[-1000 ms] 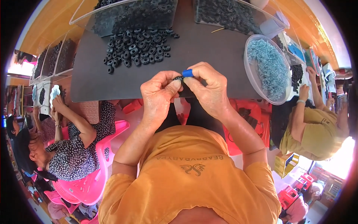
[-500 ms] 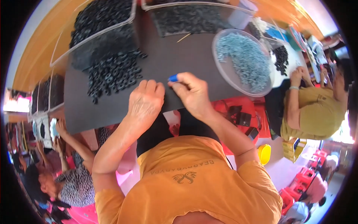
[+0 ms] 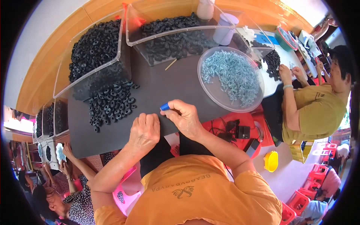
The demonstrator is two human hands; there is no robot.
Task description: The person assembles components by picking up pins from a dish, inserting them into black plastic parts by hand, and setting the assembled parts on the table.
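Observation:
My left hand point(image 3: 144, 130) is closed, knuckles up, above the front edge of the dark table point(image 3: 153, 90). Whatever its fingers hold is hidden. Close beside it, my right hand point(image 3: 184, 119) has thumb and index finger bent together in a pinch. A blue finger cover point(image 3: 164, 107) caps the index fingertip. Anything in that pinch is too small to make out. Left of my hands lies a loose pile of small black ring-like pieces point(image 3: 110, 107). To the right, a round clear tray point(image 3: 212, 98) holds many small pale-blue, clear pieces point(image 3: 232, 75).
Clear bins point(image 3: 98, 71) of black pieces stand along the back. A thin wooden stick point(image 3: 170, 65) and a pale lidded container point(image 3: 225, 30) are near them. A red stool point(image 3: 225, 125) with a black device sits right of my lap. Co-workers sit on both sides.
The view has tilted, so the table and both hands appear lower and more of the bins shows. My hands keep about the same pose and place by the table edge.

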